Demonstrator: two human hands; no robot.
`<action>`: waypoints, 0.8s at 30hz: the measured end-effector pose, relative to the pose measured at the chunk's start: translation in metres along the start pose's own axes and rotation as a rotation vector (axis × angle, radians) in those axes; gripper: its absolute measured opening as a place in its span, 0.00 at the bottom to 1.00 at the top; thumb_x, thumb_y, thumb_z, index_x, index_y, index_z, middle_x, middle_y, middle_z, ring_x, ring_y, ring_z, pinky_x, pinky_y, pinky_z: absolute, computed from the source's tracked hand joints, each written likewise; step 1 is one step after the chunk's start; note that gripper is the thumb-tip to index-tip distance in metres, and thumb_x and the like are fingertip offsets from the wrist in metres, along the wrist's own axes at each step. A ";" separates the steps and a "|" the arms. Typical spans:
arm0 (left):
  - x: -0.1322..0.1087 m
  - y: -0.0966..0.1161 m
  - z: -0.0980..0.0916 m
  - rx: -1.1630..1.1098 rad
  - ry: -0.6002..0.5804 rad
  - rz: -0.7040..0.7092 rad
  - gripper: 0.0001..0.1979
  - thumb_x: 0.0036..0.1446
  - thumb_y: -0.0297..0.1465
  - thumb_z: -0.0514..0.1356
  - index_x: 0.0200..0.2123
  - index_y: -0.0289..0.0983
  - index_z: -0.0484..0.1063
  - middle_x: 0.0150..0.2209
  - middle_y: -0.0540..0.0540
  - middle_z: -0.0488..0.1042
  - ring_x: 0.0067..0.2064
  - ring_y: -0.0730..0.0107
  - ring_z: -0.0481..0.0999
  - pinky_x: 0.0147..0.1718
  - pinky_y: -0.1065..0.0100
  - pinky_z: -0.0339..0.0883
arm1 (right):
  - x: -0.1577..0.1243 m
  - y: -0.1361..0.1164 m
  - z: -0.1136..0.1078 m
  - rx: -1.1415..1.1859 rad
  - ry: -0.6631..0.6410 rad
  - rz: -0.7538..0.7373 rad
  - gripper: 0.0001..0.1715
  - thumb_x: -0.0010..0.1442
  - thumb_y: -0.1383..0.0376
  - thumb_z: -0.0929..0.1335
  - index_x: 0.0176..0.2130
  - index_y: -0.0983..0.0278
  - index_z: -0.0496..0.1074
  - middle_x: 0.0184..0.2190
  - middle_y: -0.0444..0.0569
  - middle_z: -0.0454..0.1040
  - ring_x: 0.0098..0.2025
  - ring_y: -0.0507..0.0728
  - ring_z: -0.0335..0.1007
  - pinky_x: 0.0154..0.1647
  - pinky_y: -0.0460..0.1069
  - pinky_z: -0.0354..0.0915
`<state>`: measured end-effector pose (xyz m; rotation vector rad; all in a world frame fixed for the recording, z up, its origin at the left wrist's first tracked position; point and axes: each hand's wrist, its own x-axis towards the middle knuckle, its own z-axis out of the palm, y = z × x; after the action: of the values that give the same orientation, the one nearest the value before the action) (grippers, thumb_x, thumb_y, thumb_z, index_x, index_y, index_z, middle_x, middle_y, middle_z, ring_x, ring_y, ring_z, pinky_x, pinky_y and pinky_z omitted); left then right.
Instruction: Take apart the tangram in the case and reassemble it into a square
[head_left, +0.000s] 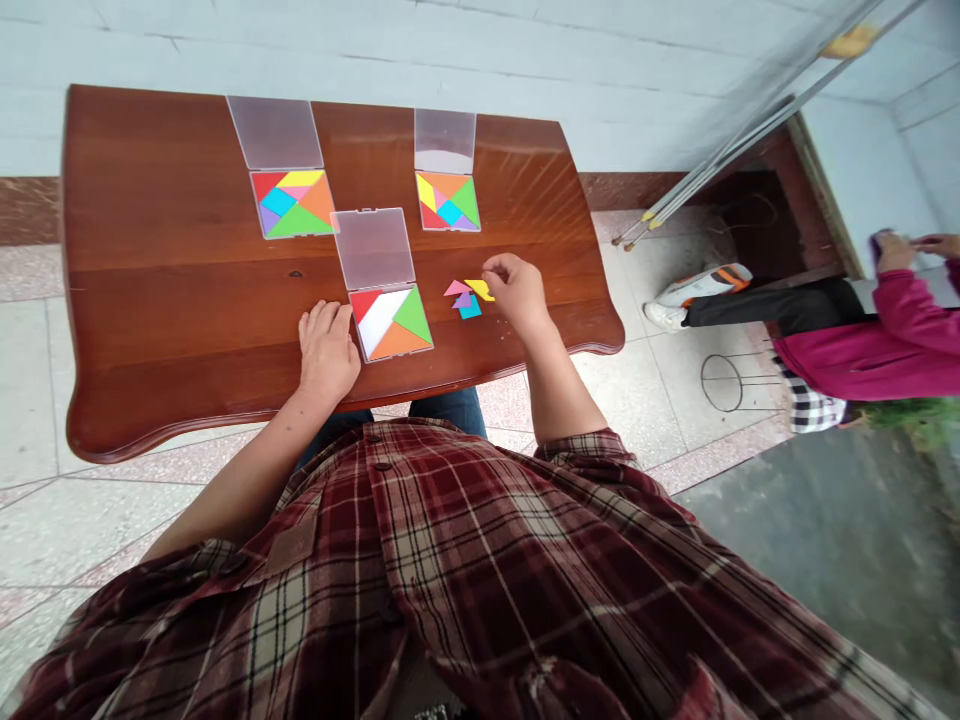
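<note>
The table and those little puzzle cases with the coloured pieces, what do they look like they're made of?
The table looks like reddish-brown wood with a glossy varnish: grain lines and window glare show on its top. The puzzle cases, such as the nearest case, seem thin plastic; their raised lids are frosted and see-through. The loose pieces by the right hand look like flat, matte, brightly coloured plastic or foam; hard to tell which.

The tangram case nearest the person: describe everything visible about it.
The nearest tangram case is a flat, square, clear plastic box lying open on the brown wooden table, its frosted lid folded back flat away from the person. The tray is partly filled: red, green and orange pieces sit in it, with a bare white area between them. The left hand rests flat beside its left edge, fingers at the corner. Loose pieces lie just right of it, under the right hand.
</note>
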<state>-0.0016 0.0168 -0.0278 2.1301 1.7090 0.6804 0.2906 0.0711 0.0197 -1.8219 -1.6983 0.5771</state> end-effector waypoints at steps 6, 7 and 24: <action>0.001 -0.004 0.001 -0.017 -0.003 0.002 0.26 0.57 0.28 0.50 0.59 0.37 0.68 0.63 0.35 0.68 0.69 0.46 0.60 0.69 0.41 0.49 | -0.007 0.033 -0.028 -0.216 -0.005 0.200 0.13 0.57 0.68 0.63 0.39 0.65 0.75 0.38 0.53 0.79 0.40 0.58 0.72 0.47 0.53 0.66; 0.001 -0.004 0.001 -0.021 -0.003 0.002 0.26 0.57 0.29 0.51 0.59 0.37 0.68 0.63 0.35 0.68 0.69 0.45 0.60 0.69 0.40 0.49 | -0.006 0.035 -0.026 -0.234 -0.028 0.206 0.12 0.57 0.68 0.64 0.39 0.64 0.76 0.39 0.53 0.79 0.41 0.59 0.72 0.47 0.53 0.66; 0.003 -0.006 0.001 -0.006 0.008 0.001 0.26 0.56 0.28 0.51 0.59 0.36 0.68 0.62 0.35 0.69 0.68 0.47 0.62 0.69 0.42 0.52 | 0.011 0.034 -0.003 -0.492 -0.193 0.170 0.14 0.59 0.69 0.68 0.46 0.67 0.74 0.48 0.61 0.75 0.46 0.65 0.71 0.49 0.58 0.66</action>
<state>-0.0056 0.0207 -0.0314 2.1273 1.7075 0.6944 0.3188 0.0808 0.0005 -2.3356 -1.9528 0.4381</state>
